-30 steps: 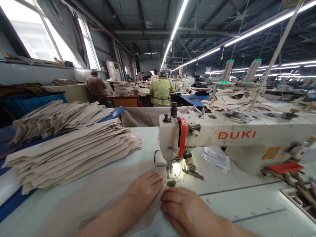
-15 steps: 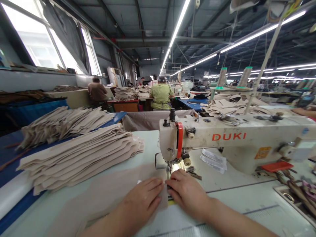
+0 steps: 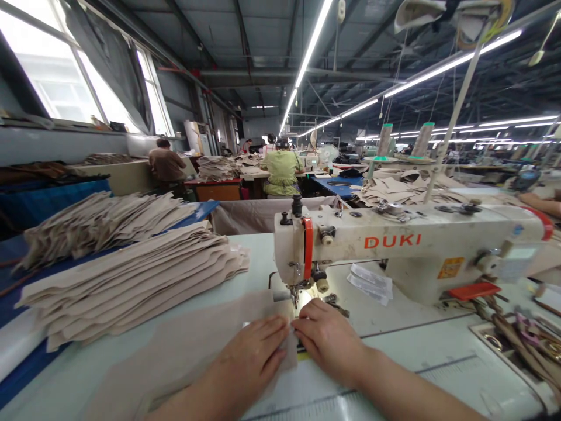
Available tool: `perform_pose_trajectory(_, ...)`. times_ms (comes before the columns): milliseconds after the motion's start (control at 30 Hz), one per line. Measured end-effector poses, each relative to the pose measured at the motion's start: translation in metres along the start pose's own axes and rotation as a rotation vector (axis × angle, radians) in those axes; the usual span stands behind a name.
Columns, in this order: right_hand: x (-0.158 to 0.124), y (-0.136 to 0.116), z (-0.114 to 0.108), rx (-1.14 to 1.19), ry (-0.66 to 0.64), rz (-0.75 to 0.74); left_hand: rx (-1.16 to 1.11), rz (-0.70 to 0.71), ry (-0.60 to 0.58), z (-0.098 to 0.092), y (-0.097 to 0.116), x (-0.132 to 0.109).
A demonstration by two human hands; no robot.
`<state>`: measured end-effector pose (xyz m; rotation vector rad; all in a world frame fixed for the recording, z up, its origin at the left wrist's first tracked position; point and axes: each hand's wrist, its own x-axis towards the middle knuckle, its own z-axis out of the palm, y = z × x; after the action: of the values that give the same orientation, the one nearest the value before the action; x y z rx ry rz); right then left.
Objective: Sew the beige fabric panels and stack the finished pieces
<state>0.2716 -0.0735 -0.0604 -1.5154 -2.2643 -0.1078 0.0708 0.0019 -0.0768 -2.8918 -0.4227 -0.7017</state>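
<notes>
Head view: right hand (image 3: pixel 328 339) has moved up to the sewing machine's (image 3: pixel 342 237) needle end, so both hands now meet at the fabric panel's (image 3: pixel 205 333) edge there. Panel on table (image 3: pixel 263 251), under left hand (image 3: pixel 258 351); can't tell if either grip pinches it. Fabric stack (image 3: pixel 131 286) left, paper slips (image 3: pixel 371 283) under machine arm. Right hand partly blocks the lit needle plate (image 3: pixel 307 294).

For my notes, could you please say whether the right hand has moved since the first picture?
Yes, the right hand has moved forward, nearer the sewing machine.
</notes>
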Motion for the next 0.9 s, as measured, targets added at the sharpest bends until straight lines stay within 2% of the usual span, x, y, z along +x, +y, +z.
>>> perform_pose_trajectory(133,-0.001,-0.002,0.0,0.012,-0.008,-0.029,-0.021,-0.016,-0.004,-0.001,0.002,-0.006)
perform_pose_trajectory(300,-0.002,-0.004,0.0,0.034,-0.005,-0.059,-0.081,-0.098,-0.102,-0.008,0.008,-0.015)
perform_pose_trajectory(400,-0.003,-0.002,0.001,0.068,0.02,-0.073,-0.131,-0.165,-0.229,-0.018,0.012,-0.017)
perform_pose_trajectory(533,-0.004,0.0,0.003,0.096,0.055,-0.083,-0.214,-0.263,-0.463,-0.038,0.019,-0.012)
perform_pose_trajectory(633,-0.005,0.002,0.005,0.116,0.079,-0.086,-0.234,-0.309,-0.563,-0.052,0.024,-0.005)
perform_pose_trajectory(767,-0.007,0.006,0.009,0.158,0.13,-0.053,-0.16,-0.289,-0.602,-0.056,0.033,0.005)
perform_pose_trajectory(833,-0.007,0.007,0.012,0.171,0.158,-0.036,-0.085,-0.246,-0.569,-0.049,0.037,0.009)
perform_pose_trajectory(900,-0.008,0.009,0.013,0.18,0.173,-0.03,-0.029,-0.209,-0.486,-0.037,0.039,0.01)
